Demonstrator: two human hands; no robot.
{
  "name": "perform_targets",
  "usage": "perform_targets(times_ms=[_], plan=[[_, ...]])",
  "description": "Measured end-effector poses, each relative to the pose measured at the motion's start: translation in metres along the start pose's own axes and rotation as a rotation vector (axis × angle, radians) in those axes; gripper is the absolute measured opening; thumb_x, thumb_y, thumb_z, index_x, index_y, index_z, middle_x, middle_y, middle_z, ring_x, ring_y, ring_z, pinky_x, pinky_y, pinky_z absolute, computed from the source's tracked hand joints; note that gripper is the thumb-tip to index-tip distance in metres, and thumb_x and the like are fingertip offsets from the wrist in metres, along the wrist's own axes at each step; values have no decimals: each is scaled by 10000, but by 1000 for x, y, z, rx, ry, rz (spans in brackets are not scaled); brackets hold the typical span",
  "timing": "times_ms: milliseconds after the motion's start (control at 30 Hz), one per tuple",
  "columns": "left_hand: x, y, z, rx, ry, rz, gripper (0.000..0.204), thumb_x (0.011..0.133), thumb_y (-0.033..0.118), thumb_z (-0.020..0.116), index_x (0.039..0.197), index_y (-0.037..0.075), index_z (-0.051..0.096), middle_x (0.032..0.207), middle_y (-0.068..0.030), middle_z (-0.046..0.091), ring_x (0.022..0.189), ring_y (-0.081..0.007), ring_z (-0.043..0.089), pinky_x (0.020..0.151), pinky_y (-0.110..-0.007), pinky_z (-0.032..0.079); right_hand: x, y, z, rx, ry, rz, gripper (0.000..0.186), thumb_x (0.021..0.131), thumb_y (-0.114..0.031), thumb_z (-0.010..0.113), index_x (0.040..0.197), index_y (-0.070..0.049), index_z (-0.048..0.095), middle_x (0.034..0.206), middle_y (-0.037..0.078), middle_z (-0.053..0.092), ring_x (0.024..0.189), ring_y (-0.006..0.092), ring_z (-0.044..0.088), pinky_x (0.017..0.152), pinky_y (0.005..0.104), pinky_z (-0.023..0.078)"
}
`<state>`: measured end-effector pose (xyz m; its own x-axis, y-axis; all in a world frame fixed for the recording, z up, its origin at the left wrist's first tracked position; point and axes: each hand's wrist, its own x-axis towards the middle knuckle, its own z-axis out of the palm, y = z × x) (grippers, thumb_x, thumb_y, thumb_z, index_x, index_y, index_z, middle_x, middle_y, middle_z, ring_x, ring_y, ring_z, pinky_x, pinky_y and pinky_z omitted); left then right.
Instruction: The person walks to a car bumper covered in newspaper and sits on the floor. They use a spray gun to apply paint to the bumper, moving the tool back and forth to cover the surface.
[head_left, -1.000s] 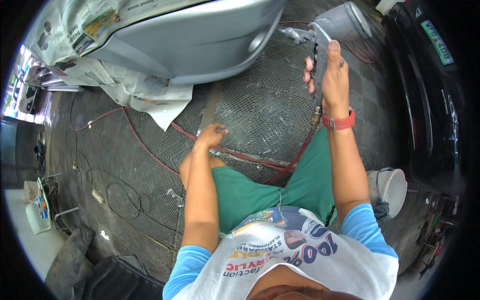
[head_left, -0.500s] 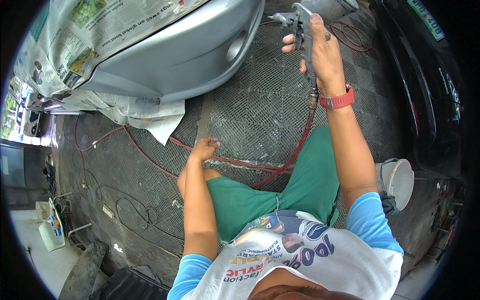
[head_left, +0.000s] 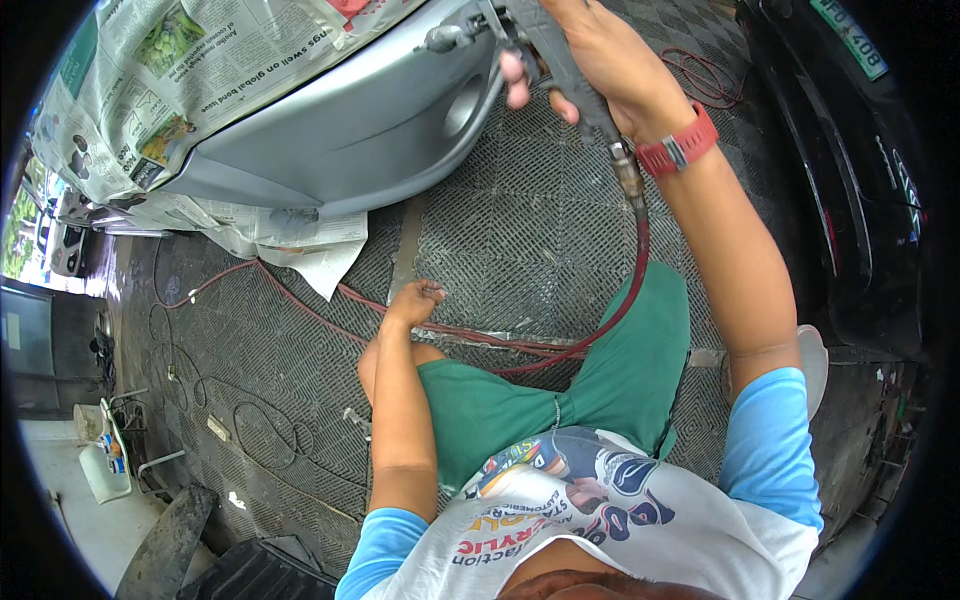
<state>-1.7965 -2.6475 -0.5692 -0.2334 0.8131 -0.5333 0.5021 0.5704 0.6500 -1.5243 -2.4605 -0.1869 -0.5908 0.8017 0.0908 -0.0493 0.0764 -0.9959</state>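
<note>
At the top, my right hand (head_left: pixel 612 68) grips a grey spray gun (head_left: pixel 562 62) by its handle, with fingers wrapped about the trigger side. A dark red hose (head_left: pixel 641 250) hangs from a metal fitting at the handle's base and curves down past my right knee. The gun's nozzle end points left and overlaps the silver-grey car bumper (head_left: pixel 340 150); the distance between them is hard to judge. My left hand (head_left: pixel 410 304) rests by my left knee, fingers curled in, with nothing visible in them.
Newspaper sheets (head_left: pixel 240 75) cover the car body above and below the bumper. A black car (head_left: pixel 830 150) stands at the right. Red hoses (head_left: pixel 300 302) and a dark cable (head_left: pixel 270 450) cross the textured floor. A pale bucket (head_left: pixel 815 370) is partly behind my right elbow.
My right hand with the spray gun has moved up and left, toward the bumper, and the hose has swung with it. My left hand has barely moved.
</note>
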Motion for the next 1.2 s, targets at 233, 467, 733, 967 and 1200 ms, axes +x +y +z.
perform_targets(times_ms=[233,467,733,967,1200], plan=[[4,-21,-1,-50,9,57,389,965,230,762,1246,-35,708,960,-102,775,884,-157,697,816,-321,538,45,-4,-22,-143,154,-17,591,1106,-586,435,1043,-42,656,709,34,640,511,119,626,374,245,457],[-3,-21,-6,-59,5,21,389,969,233,759,1243,-36,700,926,-75,753,827,-148,671,782,-317,530,72,-7,-50,-108,246,-41,564,1112,-570,430,1013,-62,654,677,25,623,493,139,631,355,255,439],[-2,-20,-5,-60,6,9,434,974,223,755,1296,-59,680,977,-112,768,863,-168,685,819,-329,546,95,3,-84,-171,419,-26,606,1084,-617,450,987,-58,663,692,49,645,487,165,636,368,294,446],[3,-21,-4,-68,-16,23,439,975,225,756,1300,-60,678,996,-112,769,876,-168,687,832,-325,550,50,39,-78,-243,472,-99,621,1085,-615,457,1041,-40,687,739,57,679,550,143,666,391,267,455],[14,-45,0,-50,-10,-14,412,942,279,779,1246,6,727,1004,-145,799,929,-234,747,866,-363,559,-28,67,-14,-212,242,-186,702,1103,-614,401,1232,22,668,748,41,654,573,100,645,397,214,455]])
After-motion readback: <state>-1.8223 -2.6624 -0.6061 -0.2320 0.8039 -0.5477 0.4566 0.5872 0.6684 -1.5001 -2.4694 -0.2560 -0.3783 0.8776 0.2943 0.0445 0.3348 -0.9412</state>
